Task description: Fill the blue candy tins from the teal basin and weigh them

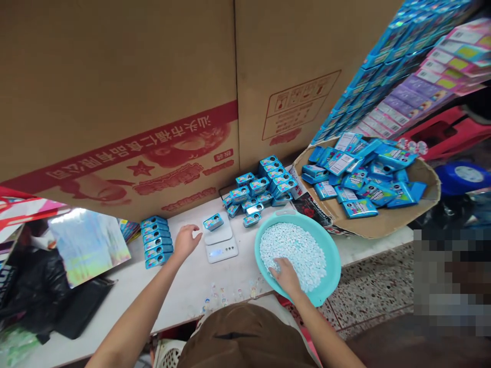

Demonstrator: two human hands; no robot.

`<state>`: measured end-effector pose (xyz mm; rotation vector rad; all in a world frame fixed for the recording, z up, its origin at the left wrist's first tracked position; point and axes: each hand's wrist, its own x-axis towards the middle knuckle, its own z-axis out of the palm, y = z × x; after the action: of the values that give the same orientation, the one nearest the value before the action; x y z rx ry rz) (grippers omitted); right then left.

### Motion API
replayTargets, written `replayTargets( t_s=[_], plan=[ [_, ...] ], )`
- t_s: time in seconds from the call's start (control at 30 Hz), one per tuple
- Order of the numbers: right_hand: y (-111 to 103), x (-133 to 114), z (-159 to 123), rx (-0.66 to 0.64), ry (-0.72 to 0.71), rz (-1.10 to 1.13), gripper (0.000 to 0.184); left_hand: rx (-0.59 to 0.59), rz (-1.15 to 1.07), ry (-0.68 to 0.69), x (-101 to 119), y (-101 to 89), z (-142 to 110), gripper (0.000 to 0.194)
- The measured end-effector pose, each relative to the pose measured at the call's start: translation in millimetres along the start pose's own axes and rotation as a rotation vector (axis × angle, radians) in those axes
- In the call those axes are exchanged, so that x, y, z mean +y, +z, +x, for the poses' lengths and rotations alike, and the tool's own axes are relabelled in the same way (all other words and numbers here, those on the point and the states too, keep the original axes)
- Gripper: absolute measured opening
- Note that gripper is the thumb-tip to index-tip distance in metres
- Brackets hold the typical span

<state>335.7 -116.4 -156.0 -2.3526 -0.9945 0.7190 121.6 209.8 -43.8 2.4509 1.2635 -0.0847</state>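
Note:
A small blue box point(213, 222) rests on the plate of a white digital scale point(221, 251), whose display is lit. My left hand point(187, 240) hovers just left of the scale, fingers curved and apart, with nothing in it. To the right, a turquoise basin point(333, 260) holds a broad layer of small white pellets point(293, 250). My right hand point(286, 276) is over the near side of these pellets, fingers apart, fingertips touching or close to them. No held object shows in it. A row of blue boxes point(156, 243) stands left of my left hand.
More small blue boxes point(261, 186) are piled behind the scale. A cut-down cardboard carton point(399, 222) at right holds many blue packs. Big cardboard boxes point(153, 102) wall off the back. Tiny clear figures point(222, 296) lie along the table's front edge. Black plastic bags point(46, 281) lie left.

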Motion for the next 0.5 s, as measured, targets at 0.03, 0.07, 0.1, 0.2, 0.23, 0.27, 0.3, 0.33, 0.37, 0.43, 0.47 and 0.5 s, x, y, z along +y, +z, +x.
replayTargets(
  t_s=[0.03,0.07,0.1,0.2,0.23,0.27,0.3,0.33,0.37,0.43,0.47,0.5],
  plan=[
    [1,-4,4,-0.025,0.027,0.016,0.028,-0.003,-0.009,-0.005,-2,3.4,-1,0.021],
    [2,-7,8,-0.053,0.062,0.028,0.026,-0.006,-0.02,-0.01,-5,7.5,-3,0.022],
    [2,-9,12,-0.083,0.096,0.036,0.025,-0.011,-0.031,-0.015,-7,12.0,-6,0.021],
    [0,-10,20,-0.154,0.157,0.034,0.024,-0.027,-0.064,-0.038,-16,28.3,-18,0.019],
    [0,-10,22,-0.163,0.164,0.03,0.023,-0.031,-0.074,-0.05,-19,34.2,-22,0.018],
    [-1,-10,24,-0.166,0.167,0.027,0.023,-0.034,-0.084,-0.064,-22,40.2,-27,0.018],
    [-1,-10,25,-0.169,0.169,0.025,0.022,-0.034,-0.092,-0.08,-25,46.2,-32,0.017],
    [-1,-11,25,-0.17,0.171,0.026,0.02,-0.033,-0.1,-0.097,-29,52.2,-37,0.017],
    [-1,-11,26,-0.169,0.17,0.028,0.018,-0.03,-0.106,-0.117,-33,58.1,-41,0.017],
    [-2,-13,26,-0.164,0.17,0.037,0.013,-0.017,-0.114,-0.16,-41,69.4,-50,0.016],
    [-2,-14,26,-0.159,0.171,0.044,0.012,-0.007,-0.116,-0.182,-46,74.6,-53,0.017],
    [-3,-15,25,-0.152,0.175,0.053,0.011,0.005,-0.116,-0.205,-51,79.6,-56,0.018]
  ],
)
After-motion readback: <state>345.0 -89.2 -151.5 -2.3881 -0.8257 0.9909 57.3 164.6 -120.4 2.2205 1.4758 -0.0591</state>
